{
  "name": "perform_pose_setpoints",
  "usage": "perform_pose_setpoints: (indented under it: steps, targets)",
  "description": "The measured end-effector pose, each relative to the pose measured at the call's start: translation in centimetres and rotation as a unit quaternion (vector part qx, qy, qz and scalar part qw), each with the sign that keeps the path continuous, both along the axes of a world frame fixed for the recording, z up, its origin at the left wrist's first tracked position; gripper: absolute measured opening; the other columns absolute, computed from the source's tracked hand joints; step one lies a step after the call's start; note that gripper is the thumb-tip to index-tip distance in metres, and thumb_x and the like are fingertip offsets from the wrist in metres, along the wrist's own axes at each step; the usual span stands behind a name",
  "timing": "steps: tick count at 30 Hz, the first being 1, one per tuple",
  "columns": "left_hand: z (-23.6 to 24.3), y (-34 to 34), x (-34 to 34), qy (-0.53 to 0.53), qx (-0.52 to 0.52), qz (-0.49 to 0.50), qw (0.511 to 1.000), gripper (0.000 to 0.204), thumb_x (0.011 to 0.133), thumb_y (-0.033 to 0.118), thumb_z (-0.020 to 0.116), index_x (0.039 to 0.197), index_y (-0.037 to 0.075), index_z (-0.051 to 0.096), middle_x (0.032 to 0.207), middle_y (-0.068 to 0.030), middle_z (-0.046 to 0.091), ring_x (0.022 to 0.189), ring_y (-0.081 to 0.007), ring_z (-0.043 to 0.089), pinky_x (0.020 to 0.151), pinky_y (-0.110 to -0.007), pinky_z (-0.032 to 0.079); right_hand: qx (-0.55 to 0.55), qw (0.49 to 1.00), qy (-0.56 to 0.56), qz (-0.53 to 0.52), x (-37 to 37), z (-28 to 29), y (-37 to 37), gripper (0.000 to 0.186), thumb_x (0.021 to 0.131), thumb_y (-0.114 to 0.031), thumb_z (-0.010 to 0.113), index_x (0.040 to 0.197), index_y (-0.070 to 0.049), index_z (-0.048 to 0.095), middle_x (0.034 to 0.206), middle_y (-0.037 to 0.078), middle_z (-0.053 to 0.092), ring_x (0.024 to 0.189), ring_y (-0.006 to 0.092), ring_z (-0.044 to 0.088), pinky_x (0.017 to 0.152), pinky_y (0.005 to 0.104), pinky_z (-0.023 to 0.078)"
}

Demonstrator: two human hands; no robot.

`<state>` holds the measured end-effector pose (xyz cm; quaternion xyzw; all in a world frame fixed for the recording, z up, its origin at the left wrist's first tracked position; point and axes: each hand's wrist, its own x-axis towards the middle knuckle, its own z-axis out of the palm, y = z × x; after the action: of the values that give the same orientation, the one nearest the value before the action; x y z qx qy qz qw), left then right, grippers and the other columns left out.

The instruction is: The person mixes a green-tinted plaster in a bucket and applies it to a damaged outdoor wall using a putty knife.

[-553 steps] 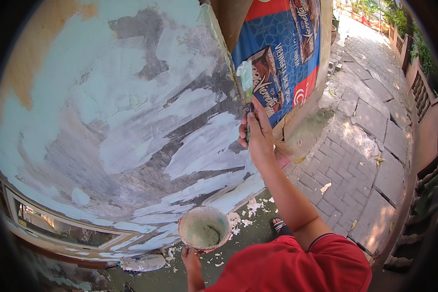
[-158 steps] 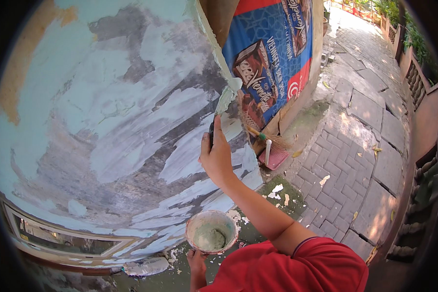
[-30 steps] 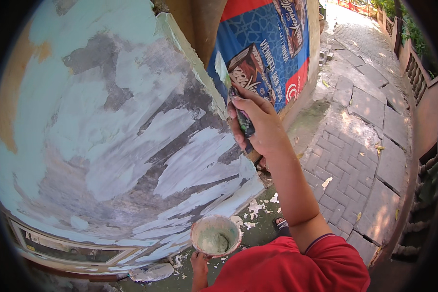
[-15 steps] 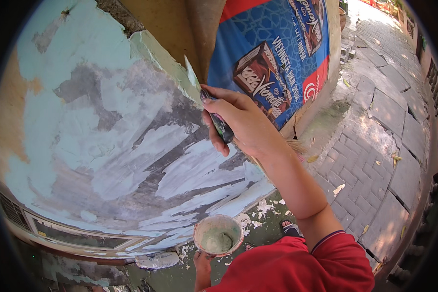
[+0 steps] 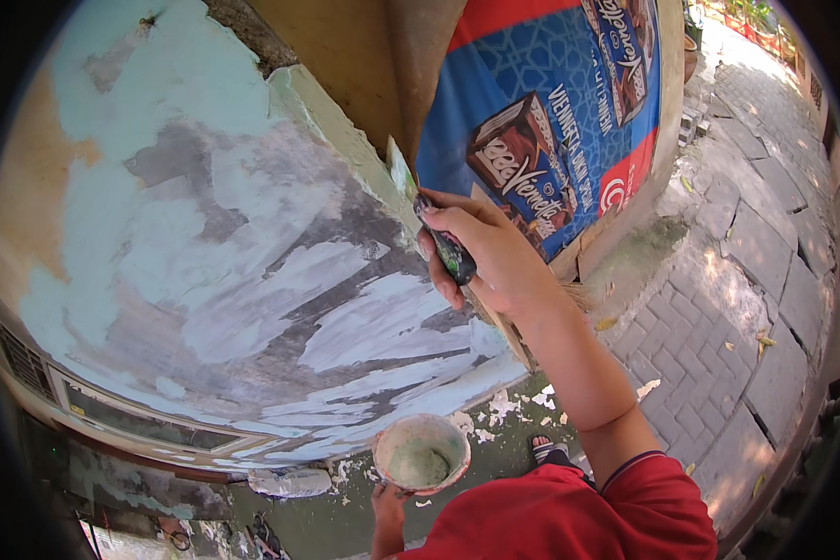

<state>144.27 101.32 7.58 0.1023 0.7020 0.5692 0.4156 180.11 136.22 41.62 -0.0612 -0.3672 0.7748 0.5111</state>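
Observation:
My right hand (image 5: pixel 485 245) is closed around the dark handle of a putty knife (image 5: pixel 450 246), which points up and to the left. Its thin blade, smeared with pale green filler, lies against the corner edge of the wall (image 5: pixel 252 271). That wall carries patches and streaks of pale green filler over bare grey. Lower down, my left hand (image 5: pixel 389 504) grips the near left rim of a bucket (image 5: pixel 450 437). Wet greenish filler lies in the bottom of the bucket, and its rim is crusted.
A blue and red printed banner (image 5: pixel 532 140) hangs just beyond the corner. Right of it runs a paved path (image 5: pixel 691 345) with uneven slabs. Fallen flakes (image 5: pixel 499 403) lie on the green floor. A low window (image 5: pixel 149 425) and a pale sack (image 5: pixel 289 482) sit at lower left.
The scene has shifted slightly to the right in view. My right hand and the putty knife sit a little lower along the wall's corner edge. The bucket is still in my left hand.

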Motion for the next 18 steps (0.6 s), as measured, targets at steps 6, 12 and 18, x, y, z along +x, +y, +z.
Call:
perform_pose_setpoints:
  steps: [6,12,18]
  targets:
    - [0.0,-1.4,1.3,-0.011,0.023,0.035,0.999,0.010,0.075,-0.004,0.053,0.085,-0.002,0.051,0.091,-0.0143,0.058,0.085,-0.0317,0.064,0.073,-0.054,0.060,0.021,0.999,-0.032,-0.018,0.5,7.7,0.7,0.024,0.091,-0.017,0.060,0.103,0.003,0.057,0.080,0.009,0.060,0.054,0.0166,0.054,0.040,0.0277,0.038]
    - [-0.7,-3.4,2.7,-0.007,0.045,0.049,0.998,0.009,0.076,-0.003,0.052,0.084,0.000,0.050,0.087,-0.0129,0.057,0.078,-0.0285,0.063,0.070,-0.051,0.060,0.050,0.997,0.057,0.010,2.0,12.1,3.7,0.016,0.090,-0.013,0.062,0.092,0.001,0.053,0.081,0.008,0.059,0.058,0.0077,0.052,0.044,0.0154,0.041]
    - [-4.0,-7.4,4.9,-0.026,0.053,0.094,0.994,0.008,0.076,-0.001,0.053,0.083,0.001,0.050,0.086,-0.0122,0.058,0.075,-0.0252,0.062,0.066,-0.045,0.060,-0.011,0.999,0.028,-0.045,3.6,7.7,1.9,0.016,0.090,-0.013,0.062,0.094,-0.001,0.053,0.081,0.008,0.059,0.056,0.0071,0.052,0.043,0.0138,0.041]
